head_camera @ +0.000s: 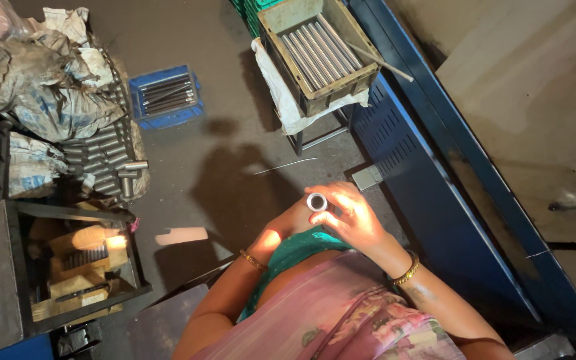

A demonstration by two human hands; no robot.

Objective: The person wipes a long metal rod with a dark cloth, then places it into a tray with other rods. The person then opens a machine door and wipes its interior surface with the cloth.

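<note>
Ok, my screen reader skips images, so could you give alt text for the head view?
Seen from above, a person's right hand and left hand hold a short metal tube at chest height. A crate of metal rods stands ahead on the concrete floor.

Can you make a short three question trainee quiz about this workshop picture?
1. True or false: the short metal tube is held in front of the body by the right hand, with the left hand beside it.
2. What fills the grey crate on the stand?
A. long metal rods
B. cloth sacks
C. bolts
3. Fill in: the small tray on the floor is ____ in colour.

Key: 1 true; 2 A; 3 blue.
</note>
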